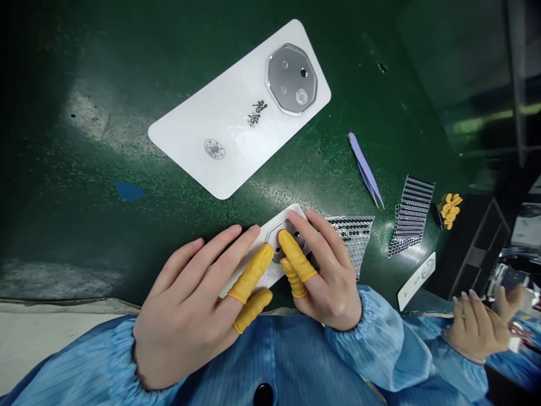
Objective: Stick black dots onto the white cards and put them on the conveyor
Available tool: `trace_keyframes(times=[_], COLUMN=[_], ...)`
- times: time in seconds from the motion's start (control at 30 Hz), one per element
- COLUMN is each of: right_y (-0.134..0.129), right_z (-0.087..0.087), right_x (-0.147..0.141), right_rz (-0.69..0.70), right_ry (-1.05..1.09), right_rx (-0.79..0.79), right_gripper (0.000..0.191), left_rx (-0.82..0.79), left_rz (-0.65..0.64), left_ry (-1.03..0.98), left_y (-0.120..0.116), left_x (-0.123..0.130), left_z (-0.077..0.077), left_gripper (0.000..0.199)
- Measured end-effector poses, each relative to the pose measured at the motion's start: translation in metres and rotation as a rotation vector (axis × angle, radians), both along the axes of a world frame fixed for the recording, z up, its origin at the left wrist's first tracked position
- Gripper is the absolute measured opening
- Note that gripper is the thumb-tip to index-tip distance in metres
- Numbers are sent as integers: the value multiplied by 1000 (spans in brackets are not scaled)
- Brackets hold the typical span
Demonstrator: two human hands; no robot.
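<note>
Through my remote feed I have the smaller white phone back panel (270, 277) on the near edge of the green bench (84, 225), tilted up to the right under both hands. My left hand (192, 304) lies over its lower end, forefinger on the surface, thumb parted from it by the near edge; whether they clamp the panel I can't tell. On my right hand (332, 285), thumb and forefinger sit close together over the camera window (274, 232); I can't make out whether they pinch anything. I judge the step in hand to be fingertip work around that window, and the next move calls for a steady panel and light, even contact. A large white phone back panel (236, 118) lies ahead. To the right are purple tweezers (366, 172), a sheet of small black parts (358, 239) partly covered by my right hand, a second stack of strips (414, 211) and yellow finger cots (451, 211). That near sheet crowds my right knuckles; a co-worker's hand (477, 328) is well apart.
</note>
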State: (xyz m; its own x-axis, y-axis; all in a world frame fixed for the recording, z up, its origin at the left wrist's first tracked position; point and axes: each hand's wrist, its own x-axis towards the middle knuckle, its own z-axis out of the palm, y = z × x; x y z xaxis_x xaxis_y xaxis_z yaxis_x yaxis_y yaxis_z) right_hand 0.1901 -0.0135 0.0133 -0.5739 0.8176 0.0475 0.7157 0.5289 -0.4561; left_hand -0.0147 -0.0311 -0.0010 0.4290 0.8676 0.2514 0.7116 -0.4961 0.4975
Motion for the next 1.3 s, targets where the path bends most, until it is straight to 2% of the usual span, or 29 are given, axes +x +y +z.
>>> trace_keyframes(times=[0.1,0.17,0.27,0.33,0.43,0.5,0.57,0.67,0.73,0.87,0.93,1.0,1.1,1.2,1.3], right_y=[9,15,14,7,-7,-14,-13,9,35,81,93,98,96,76,36], right_z=[-1,-3,-7,-12,-15,-10,0,14,14,-4,-12,-15,-5,16,31], right_x=[3,8,24,39,63,75,82,84,84,86,88,90,94,90,72], right_rz=[-36,-143,-319,-315,-228,-240,-311,-378,-360,-307,-312,-352,-492,-594,-510], right_ry=[211,372,474,387,122,16,8,-4,-75,-138,-103,-42,174,421,415], right_rx=[-59,-65,64,150,191,207,218,264,301,260,224,197,95,-57,-147], right_gripper=[37,33,35,38,51,57,52,38,36,34,24,17,19,30,48], left_rx=[13,12,9,1,-6,1,15,41,65,96,89,88,91,69,29], left_rz=[-8,-10,-29,-46,-58,-61,-68,-87,-94,-77,-74,-81,-97,-93,-94], left_ry=[16,22,53,98,144,153,167,187,167,104,90,90,107,128,151], left_y=[1,1,1,0,-1,-1,0,0,0,-1,-1,-2,-1,0,3], left_x=[0,0,1,1,2,2,3,4,4,1,-1,-2,-2,-1,1], left_z=[0,0,1,2,6,7,8,6,2,-3,-4,-3,-2,0,3], left_gripper=[21,21,21,23,21,16,17,22,27,46,52,49,38,39,45])
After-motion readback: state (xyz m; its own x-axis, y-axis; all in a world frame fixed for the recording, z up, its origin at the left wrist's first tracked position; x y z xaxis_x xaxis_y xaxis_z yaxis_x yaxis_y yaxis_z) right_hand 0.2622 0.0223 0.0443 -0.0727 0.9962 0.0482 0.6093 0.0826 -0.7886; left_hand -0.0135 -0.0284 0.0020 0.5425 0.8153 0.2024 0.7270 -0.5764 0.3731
